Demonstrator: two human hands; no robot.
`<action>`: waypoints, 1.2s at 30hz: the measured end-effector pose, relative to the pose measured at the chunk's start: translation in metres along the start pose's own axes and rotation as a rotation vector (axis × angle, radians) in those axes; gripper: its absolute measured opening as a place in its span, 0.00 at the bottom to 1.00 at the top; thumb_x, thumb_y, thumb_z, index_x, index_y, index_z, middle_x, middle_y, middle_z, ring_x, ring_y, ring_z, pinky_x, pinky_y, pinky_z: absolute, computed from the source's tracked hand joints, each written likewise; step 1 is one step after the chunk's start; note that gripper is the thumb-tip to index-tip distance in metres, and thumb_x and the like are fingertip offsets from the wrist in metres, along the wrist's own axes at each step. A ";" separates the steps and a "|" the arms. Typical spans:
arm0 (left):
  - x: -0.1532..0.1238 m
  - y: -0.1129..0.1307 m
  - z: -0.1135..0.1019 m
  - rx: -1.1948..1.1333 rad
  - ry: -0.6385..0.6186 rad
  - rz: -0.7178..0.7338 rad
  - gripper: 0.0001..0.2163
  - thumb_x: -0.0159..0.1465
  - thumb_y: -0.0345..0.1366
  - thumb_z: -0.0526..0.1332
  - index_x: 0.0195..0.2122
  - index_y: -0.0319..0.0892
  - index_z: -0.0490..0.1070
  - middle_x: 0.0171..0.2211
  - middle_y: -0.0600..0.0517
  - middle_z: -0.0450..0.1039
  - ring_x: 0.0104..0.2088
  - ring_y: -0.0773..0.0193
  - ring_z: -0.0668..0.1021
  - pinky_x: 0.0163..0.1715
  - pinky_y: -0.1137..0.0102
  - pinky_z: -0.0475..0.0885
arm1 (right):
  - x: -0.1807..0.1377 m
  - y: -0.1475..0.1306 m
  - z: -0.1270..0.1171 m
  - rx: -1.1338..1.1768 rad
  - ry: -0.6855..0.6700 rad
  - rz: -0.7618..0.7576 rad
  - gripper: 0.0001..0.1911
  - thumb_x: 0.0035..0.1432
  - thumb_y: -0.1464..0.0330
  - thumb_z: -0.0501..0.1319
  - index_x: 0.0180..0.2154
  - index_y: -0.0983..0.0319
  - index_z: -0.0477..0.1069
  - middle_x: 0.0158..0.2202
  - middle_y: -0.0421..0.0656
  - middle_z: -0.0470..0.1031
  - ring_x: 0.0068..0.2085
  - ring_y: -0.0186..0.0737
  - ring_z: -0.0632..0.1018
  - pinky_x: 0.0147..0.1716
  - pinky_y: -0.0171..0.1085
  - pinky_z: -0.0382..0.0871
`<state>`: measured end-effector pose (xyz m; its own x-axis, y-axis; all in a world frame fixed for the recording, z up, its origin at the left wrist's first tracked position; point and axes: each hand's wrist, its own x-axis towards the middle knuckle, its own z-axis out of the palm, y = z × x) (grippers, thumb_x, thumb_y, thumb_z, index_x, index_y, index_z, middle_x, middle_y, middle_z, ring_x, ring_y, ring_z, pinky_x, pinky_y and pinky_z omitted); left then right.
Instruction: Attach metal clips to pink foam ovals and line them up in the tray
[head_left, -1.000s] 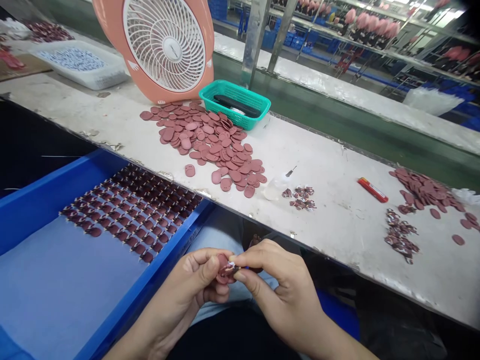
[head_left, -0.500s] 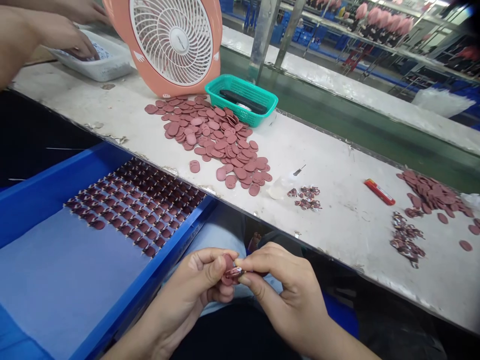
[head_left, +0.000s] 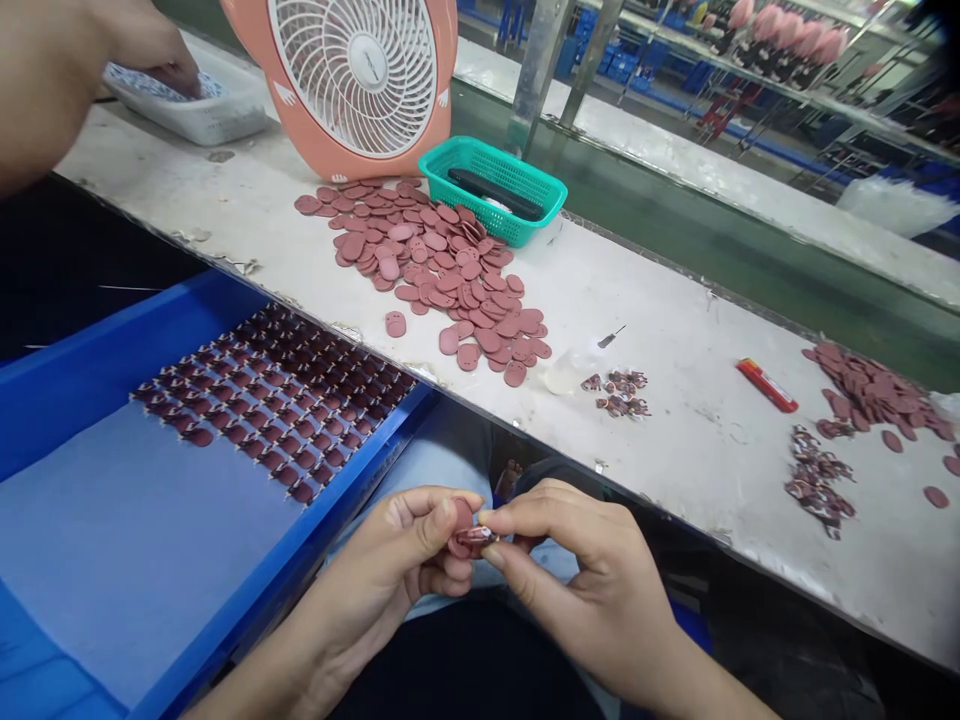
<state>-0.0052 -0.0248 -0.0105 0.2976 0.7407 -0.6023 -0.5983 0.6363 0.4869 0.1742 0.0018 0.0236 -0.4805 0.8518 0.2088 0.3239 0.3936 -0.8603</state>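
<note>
Above my lap, my left hand pinches a reddish-brown oval disc between thumb and fingers. My right hand grips a small dark figure-like piece with white and orange bits, pressed against the disc; the fingertips hide part of it. A heap of similar oval discs lies on the worktable ahead. Small figure-like pieces sit in a cluster beside a translucent applicator bottle with a thin dark tip. More such pieces lie farther right.
On the left, a blue tray holds rows of assembled pieces. An orange fan and a green basket stand at the back. A red-and-yellow packet lies near another disc pile. A co-worker's hand reaches into a white tub.
The view has shifted slightly, so the table's contents sit a little to the right. Both my hands keep the disc and small piece together. The co-worker's hand has moved within the tub.
</note>
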 end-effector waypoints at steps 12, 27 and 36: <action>-0.002 0.000 -0.002 -0.027 0.010 -0.019 0.14 0.53 0.43 0.75 0.31 0.37 0.81 0.21 0.55 0.74 0.21 0.74 0.74 0.23 0.80 0.72 | 0.003 -0.002 0.000 0.016 -0.032 0.027 0.05 0.59 0.74 0.66 0.39 0.61 0.78 0.29 0.40 0.81 0.30 0.32 0.78 0.31 0.32 0.71; 0.005 0.006 -0.001 -0.070 -0.090 -0.052 0.15 0.48 0.46 0.77 0.27 0.40 0.82 0.21 0.54 0.76 0.18 0.75 0.74 0.21 0.79 0.77 | 0.012 -0.002 -0.012 0.047 -0.062 -0.044 0.14 0.62 0.71 0.66 0.50 0.59 0.76 0.38 0.39 0.81 0.36 0.31 0.78 0.38 0.32 0.72; 0.000 0.005 0.000 -0.059 -0.009 -0.061 0.18 0.46 0.47 0.78 0.31 0.39 0.82 0.19 0.57 0.73 0.18 0.75 0.74 0.21 0.79 0.76 | 0.017 -0.002 -0.009 0.082 -0.085 -0.033 0.07 0.60 0.73 0.68 0.42 0.62 0.80 0.33 0.41 0.82 0.34 0.32 0.80 0.37 0.31 0.72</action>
<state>-0.0080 -0.0218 -0.0081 0.3411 0.7031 -0.6239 -0.6218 0.6665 0.4112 0.1728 0.0187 0.0333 -0.5586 0.8049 0.2004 0.2406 0.3884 -0.8895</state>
